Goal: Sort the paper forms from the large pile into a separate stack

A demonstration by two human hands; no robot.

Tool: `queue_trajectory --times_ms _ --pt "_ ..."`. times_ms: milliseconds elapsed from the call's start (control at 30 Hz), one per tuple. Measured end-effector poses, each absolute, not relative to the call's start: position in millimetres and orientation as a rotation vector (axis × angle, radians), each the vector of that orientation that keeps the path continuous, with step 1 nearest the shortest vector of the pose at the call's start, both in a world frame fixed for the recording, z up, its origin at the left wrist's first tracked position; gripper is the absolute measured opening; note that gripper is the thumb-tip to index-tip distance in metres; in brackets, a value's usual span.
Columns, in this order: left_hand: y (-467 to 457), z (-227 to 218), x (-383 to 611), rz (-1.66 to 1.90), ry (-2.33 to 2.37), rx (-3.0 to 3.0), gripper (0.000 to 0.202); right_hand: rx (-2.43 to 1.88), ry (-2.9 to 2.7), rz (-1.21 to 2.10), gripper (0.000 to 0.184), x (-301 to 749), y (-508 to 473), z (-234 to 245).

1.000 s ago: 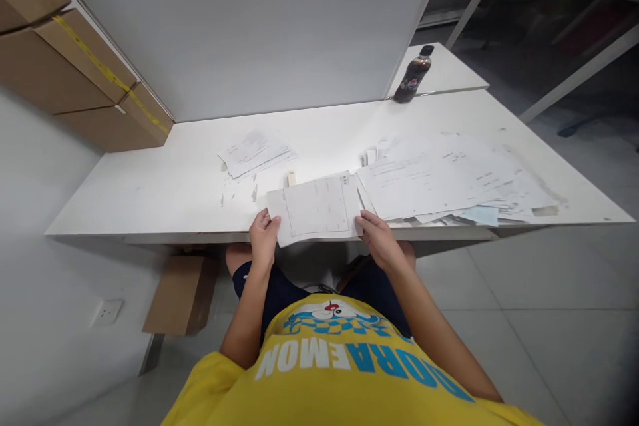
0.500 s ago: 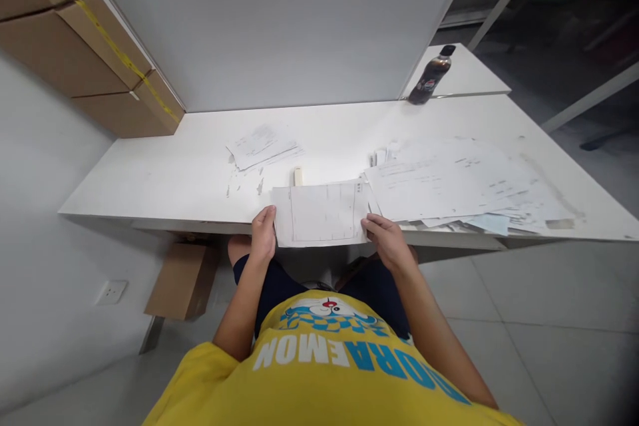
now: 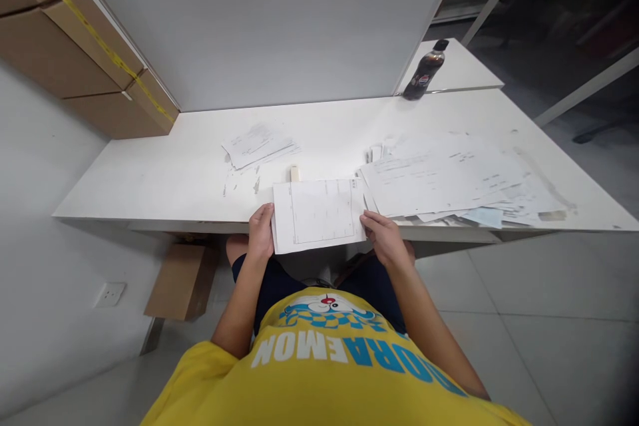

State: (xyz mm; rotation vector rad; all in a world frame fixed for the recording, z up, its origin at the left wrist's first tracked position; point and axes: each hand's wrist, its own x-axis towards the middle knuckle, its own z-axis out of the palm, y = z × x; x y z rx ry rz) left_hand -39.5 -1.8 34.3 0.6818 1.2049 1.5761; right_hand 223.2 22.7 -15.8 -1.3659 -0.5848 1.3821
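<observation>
Between my two hands is a white sheet of paper (image 3: pixel 319 216) with a thin printed frame and faint lines, held at the desk's front edge over my lap. My left hand (image 3: pixel 261 231) pinches its left edge, thumb on top. The right edge is gripped by my right hand (image 3: pixel 383 236), also closed with the thumb above. Whether more than one sheet is in my hands I cannot tell. Just beyond the paper's upper edge lies a small cream-coloured block (image 3: pixel 294 173), partly covered by it.
The white desk (image 3: pixel 130 180) carries a small paper stack (image 3: pixel 262 146) at left and a large spread of papers (image 3: pixel 439 176) at right. A cola bottle (image 3: pixel 424 72) stands at the back right. Cardboard boxes (image 3: pixel 144 106) are piled at left; another box (image 3: pixel 177 281) sits below.
The paper has tilted slightly, its left end dropping a little toward me. Both hands keep their hold. The whole view has shifted slightly.
</observation>
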Motion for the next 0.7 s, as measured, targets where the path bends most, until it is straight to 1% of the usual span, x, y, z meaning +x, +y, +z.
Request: queue_trajectory --times_ms 233,367,567,633,700 --pt "-3.6 27.8 -42.2 1.582 1.457 0.884 0.035 -1.366 -0.586 1.374 0.044 224.4 20.2 -20.6" --pt "-1.4 28.7 -44.2 1.59 1.609 0.99 0.031 -1.381 -0.589 1.345 0.042 223.4 17.2 -21.9" --pt "-6.4 24.6 -43.5 1.533 1.617 1.053 0.03 -1.407 -0.578 1.277 0.039 220.4 15.4 -24.4" --pt "1.1 30.7 -49.4 1.52 1.662 1.157 0.03 -1.409 -0.559 1.21 0.039 217.3 15.0 -24.8" --pt "24.4 45.9 -65.5 1.56 1.81 1.308 0.03 -1.404 -0.568 1.124 0.039 213.1 14.6 -23.8"
